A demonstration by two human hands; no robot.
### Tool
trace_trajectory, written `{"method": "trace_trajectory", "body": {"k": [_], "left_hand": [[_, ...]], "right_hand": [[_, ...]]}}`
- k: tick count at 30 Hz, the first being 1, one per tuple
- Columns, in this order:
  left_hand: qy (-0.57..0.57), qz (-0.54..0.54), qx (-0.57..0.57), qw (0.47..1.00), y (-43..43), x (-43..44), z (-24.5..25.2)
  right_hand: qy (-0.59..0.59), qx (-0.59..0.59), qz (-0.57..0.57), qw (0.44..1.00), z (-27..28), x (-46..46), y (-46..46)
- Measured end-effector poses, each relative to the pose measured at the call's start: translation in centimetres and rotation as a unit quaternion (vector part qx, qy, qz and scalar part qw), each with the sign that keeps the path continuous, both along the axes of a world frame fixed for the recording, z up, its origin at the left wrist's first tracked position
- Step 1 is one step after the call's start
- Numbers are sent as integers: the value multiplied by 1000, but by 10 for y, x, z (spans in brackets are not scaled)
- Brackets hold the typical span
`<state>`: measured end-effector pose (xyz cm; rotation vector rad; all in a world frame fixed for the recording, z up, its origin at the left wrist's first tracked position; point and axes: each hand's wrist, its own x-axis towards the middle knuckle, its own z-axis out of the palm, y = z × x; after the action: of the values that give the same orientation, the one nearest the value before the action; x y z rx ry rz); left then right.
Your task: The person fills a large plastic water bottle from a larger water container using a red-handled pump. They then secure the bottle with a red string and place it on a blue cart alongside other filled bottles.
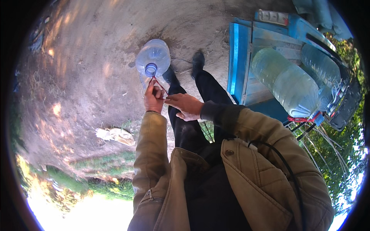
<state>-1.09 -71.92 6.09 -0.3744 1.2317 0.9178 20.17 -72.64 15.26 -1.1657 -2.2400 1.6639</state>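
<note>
A large clear plastic bottle (153, 56) with an uncapped, blue-ringed neck hangs or stands in front of me; which, I cannot tell. From its neck runs a thin red cord (160, 85). My left hand (154, 96) is closed around part of this cord, just below the neck. To its right, my right hand (186, 106) has its fingertips at the cord's bend, palm down, with the thumb apart. The cord seems pinched there, though the fingers partly hide it.
On the right, large filled plastic bottles (286, 80) lie on a blue wooden cart (240, 60), one with red cord round its neck. My boots (198, 60) are on bare dirt beyond the hands. A pale crumpled cloth or bag (115, 136) lies on the ground to the left.
</note>
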Motion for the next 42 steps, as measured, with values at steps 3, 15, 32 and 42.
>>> {"method": "trace_trajectory", "body": {"k": [3, 15, 32, 42], "left_hand": [[-66, -103, 79, 989, 23, -18, -3], [45, -354, -19, 934, 43, -51, -42], [286, -767, 67, 571, 125, 2, -53], [285, -771, 135, 554, 112, -5, -73]], "right_hand": [[-76, -109, 48, 990, 8, 38, 8], [-145, -203, -457, 854, 87, 273, -169], [-49, 146, -815, 558, 211, 425, -180], [102, -48, -829, 548, 243, 445, -196]]}}
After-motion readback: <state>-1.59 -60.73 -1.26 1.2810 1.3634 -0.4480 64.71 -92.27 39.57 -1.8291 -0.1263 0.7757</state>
